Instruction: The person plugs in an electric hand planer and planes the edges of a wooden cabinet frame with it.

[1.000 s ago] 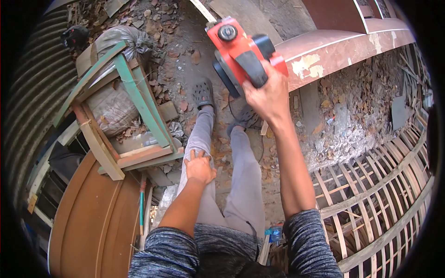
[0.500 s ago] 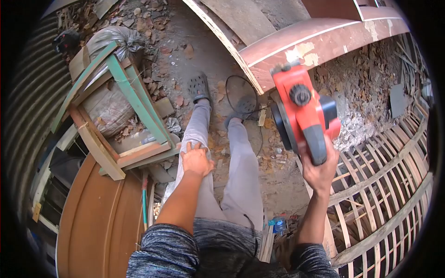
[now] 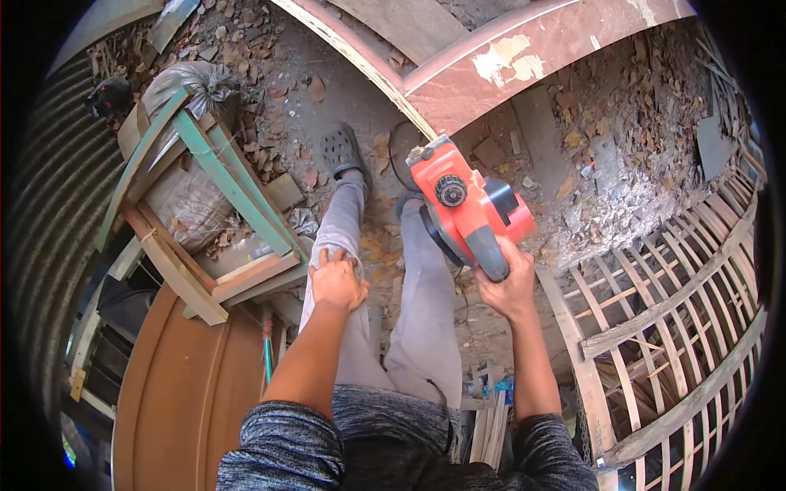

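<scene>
My right hand [image 3: 509, 282] is wrapped round the dark rear handle of a red electric planer [image 3: 458, 192] with a round black knob on top. The planer's front end overlaps the near corner of a reddish-brown wooden panel [image 3: 458, 98], whose paint is chipped in pale patches. Along that panel's left side runs a raw, rough wooden edge [image 3: 360, 57]. My left hand [image 3: 337, 282] lies on my left leg just by the knee, fingers spread, with nothing in it.
On the left stands a green and brown wooden frame [image 3: 214, 157] beside a stuffed sack [image 3: 192, 78]. Below it leans a brown panel [image 3: 168, 393]. A slatted bamboo rack [image 3: 655, 327] fills the lower right. Leaves and debris litter the ground, and a cable loop [image 3: 396, 155] lies near my feet.
The planer in my right hand has moved left and toward the panel's corner. My view has shifted a little, and my left hand stays on my leg.
</scene>
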The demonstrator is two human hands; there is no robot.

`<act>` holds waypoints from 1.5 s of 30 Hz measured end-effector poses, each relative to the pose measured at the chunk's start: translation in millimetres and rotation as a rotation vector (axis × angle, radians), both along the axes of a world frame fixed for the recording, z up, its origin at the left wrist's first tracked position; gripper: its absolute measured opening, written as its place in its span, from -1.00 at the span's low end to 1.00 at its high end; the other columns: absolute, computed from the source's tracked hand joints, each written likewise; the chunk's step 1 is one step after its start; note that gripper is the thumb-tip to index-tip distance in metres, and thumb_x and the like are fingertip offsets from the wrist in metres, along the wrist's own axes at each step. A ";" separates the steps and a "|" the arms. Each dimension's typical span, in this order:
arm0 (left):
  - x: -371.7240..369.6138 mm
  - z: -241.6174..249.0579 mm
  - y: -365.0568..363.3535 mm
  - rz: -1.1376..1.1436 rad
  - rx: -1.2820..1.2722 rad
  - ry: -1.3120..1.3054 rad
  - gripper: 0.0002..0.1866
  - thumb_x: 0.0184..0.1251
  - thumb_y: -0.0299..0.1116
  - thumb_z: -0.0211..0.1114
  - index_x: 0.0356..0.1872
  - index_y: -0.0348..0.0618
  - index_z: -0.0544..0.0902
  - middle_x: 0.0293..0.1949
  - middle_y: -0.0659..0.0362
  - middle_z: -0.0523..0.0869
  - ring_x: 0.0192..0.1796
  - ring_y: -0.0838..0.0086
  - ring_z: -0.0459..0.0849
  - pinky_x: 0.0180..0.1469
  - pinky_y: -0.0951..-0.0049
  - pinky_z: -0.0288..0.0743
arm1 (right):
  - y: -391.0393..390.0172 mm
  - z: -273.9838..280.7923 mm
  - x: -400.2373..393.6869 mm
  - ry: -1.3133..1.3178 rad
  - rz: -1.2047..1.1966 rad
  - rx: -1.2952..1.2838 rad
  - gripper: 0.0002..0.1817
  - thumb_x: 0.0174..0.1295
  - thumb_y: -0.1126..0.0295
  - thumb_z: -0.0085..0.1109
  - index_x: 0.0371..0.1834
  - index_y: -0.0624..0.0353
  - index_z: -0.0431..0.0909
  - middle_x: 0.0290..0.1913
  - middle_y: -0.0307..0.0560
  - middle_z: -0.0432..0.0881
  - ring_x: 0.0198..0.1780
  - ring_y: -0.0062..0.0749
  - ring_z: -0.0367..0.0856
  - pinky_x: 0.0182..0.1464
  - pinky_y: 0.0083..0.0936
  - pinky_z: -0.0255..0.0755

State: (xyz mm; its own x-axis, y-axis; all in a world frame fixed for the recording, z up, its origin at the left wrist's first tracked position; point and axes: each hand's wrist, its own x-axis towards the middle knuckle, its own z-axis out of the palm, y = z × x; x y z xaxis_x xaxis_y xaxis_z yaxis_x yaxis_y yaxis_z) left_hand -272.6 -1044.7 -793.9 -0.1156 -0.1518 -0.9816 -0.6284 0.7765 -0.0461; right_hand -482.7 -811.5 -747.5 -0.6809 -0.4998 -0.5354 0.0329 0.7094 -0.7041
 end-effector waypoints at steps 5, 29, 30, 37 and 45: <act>9.6 -2.6 1.4 0.010 -0.039 0.059 -0.40 0.12 0.01 0.50 0.26 0.19 0.81 0.53 0.29 0.55 0.65 0.12 0.33 0.54 -0.16 0.37 | 5.6 -5.5 2.4 -0.004 -0.019 -0.028 -0.56 -0.09 0.52 0.42 -0.04 0.17 0.64 -0.28 0.03 0.76 -0.28 0.10 0.78 -0.12 -0.21 0.60; 6.3 -4.2 0.2 0.009 -0.026 0.037 -0.40 0.15 0.03 0.49 0.28 0.20 0.80 0.54 0.26 0.54 0.66 0.12 0.30 0.56 -0.18 0.34 | -47.1 -30.0 -35.2 0.042 0.098 -0.162 -0.51 -0.09 0.53 0.46 0.00 0.17 0.60 -0.27 0.15 0.75 -0.18 0.20 0.79 -0.14 -0.20 0.63; 5.9 -4.8 -1.0 0.016 -0.026 0.035 -0.40 0.15 0.03 0.49 0.28 0.20 0.80 0.54 0.26 0.54 0.66 0.12 0.30 0.56 -0.19 0.33 | -54.7 -31.1 -38.1 0.022 0.095 -0.150 -0.51 -0.08 0.53 0.47 0.00 0.18 0.60 -0.26 0.16 0.75 -0.18 0.21 0.79 -0.14 -0.19 0.63; 4.0 -3.4 -5.3 0.026 -0.018 0.036 -0.41 0.19 0.03 0.46 0.28 0.19 0.79 0.54 0.26 0.53 0.67 0.12 0.29 0.56 -0.20 0.33 | -99.3 -27.8 -54.7 -0.013 0.085 -0.106 -0.52 -0.07 0.54 0.47 0.00 0.23 0.59 -0.26 0.23 0.74 -0.13 0.28 0.77 -0.14 -0.16 0.63; 1.7 -2.0 -12.4 0.067 0.009 0.017 -0.46 0.27 -0.01 0.43 0.27 0.14 0.79 0.53 0.24 0.51 0.70 0.10 0.24 0.57 -0.26 0.29 | -151.9 -31.6 -65.2 0.029 0.020 -0.167 -0.59 -0.05 0.54 0.46 -0.08 0.25 0.58 -0.28 0.27 0.73 -0.15 0.33 0.75 -0.15 -0.14 0.62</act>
State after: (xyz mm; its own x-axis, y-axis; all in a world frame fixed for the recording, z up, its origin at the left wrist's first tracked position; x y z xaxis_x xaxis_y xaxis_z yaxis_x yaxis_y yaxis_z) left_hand -270.9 -1057.1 -795.9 -0.1225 -0.1507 -0.9810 -0.6796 0.7330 -0.0277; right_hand -547.8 -963.4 -779.2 -0.6837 -0.5937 -0.4244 -0.0017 0.5828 -0.8126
